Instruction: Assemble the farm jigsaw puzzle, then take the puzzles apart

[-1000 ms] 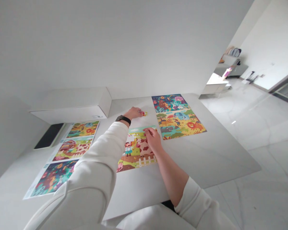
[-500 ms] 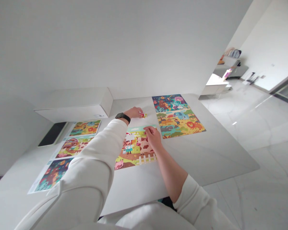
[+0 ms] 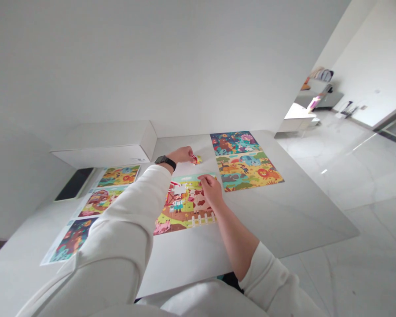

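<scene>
Two hands on my feed: left hand (image 3: 181, 155) fingers pinch a puzzle piece (image 3: 195, 158) at twelve o'clock of the farm puzzle (image 3: 181, 213); right hand (image 3: 211, 190) rests on that puzzle's top edge, and I cannot tell its grip.

I count two hands, same person: left hand (image 3: 182, 155), right hand (image 3: 211, 190). One watch (image 3: 165, 161), on left wrist. One table (image 3: 284, 211). Two laid-out puzzles on it: one farm puzzle (image 3: 185, 213), one animal puzzle (image 3: 244, 160). One blank gap (image 3: 179, 189) visible in farm puzzle. One printed sheet (image 3: 95, 207), three pictures on it. Loose pieces (image 3: 195, 158) at left fingertips: two as far as I can make out, one red-white, one yellow. One white box (image 3: 108, 143). One dark flat device (image 3: 74, 190).
</scene>
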Motion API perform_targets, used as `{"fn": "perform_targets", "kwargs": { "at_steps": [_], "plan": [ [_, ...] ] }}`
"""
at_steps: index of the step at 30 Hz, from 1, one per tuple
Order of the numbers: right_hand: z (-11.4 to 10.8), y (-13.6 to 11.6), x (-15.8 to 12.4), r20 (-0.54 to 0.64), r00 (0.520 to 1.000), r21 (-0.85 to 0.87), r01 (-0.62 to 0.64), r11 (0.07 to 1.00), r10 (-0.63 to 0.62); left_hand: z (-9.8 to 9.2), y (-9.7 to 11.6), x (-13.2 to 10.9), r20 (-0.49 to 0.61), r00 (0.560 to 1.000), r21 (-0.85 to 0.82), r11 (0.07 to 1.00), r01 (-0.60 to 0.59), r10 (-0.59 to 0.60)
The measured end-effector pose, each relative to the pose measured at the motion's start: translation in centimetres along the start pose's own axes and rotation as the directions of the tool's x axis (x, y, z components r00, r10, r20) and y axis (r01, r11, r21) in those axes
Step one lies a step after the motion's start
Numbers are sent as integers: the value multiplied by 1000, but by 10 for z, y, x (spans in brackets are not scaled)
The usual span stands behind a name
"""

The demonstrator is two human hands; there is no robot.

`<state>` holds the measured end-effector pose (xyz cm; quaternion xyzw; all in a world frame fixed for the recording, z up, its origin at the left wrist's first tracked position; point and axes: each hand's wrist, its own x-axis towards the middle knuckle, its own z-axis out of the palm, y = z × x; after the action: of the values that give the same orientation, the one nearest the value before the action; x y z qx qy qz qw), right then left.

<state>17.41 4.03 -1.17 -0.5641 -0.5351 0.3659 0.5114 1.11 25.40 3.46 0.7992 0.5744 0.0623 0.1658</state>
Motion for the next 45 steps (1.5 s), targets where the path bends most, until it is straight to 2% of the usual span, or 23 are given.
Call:
{"fn": "perform_targets", "kwargs": {
  "at_steps": [5, 9, 12, 15, 17, 20, 22, 24, 28, 34, 40, 43, 45],
  "plan": [
    [-1, 3, 0, 11, 1000, -25, 18, 1000, -17, -12, 0, -35, -136, 990, -304, 949, -80, 40],
    [-2, 4, 1, 4, 999, -29, 39, 999, -39, -21, -4, -91, -203, 979, -581, 805, -119, -2],
    [-2, 2, 1, -2, 1000, -19, 22, 1000, -22, -21, -8, -146, -222, 975, -735, 662, -148, -29],
    [1, -1, -3, 45, 999, 36, 16, 999, -18, -9, -11, -196, -237, 970, -869, 457, -189, -50],
    [3, -4, -8, 90, 996, 69, 21, 997, -27, 4, -11, -221, -233, 970, -933, 296, -203, -69],
    [7, -7, -18, 186, 981, 109, 30, 994, -51, 25, -10, -244, -244, 962, -966, 117, -230, -121],
    [10, -10, -26, 251, 966, 147, 30, 989, -67, 36, -9, -251, -238, 961, -971, 48, -234, -137],
    [13, -13, -33, 290, 953, 170, 42, 985, -90, 44, -8, -253, -245, 959, -969, 20, -245, -144],
    [18, -16, -41, 277, 952, 128, 99, 987, -132, 52, -8, -249, -268, 951, -964, 41, -265, -153],
    [17, -9, -36, 220, 974, 167, 17, 986, -54, 54, -7, -248, -210, 964, -977, 78, -199, -164],
    [13, -5, -34, 223, 974, 96, 25, 995, -46, 54, -8, -248, -216, 963, -974, 96, -203, -160],
    [16, -1, -34, 221, 970, 47, 93, 995, -101, 57, -12, -246, -252, 953, -966, 108, -236, -168],
    [16, 0, -34, 181, 963, -13, 205, 979, -199, 59, -15, -244, -264, 947, -963, 105, -248, -185]
  ]
}}
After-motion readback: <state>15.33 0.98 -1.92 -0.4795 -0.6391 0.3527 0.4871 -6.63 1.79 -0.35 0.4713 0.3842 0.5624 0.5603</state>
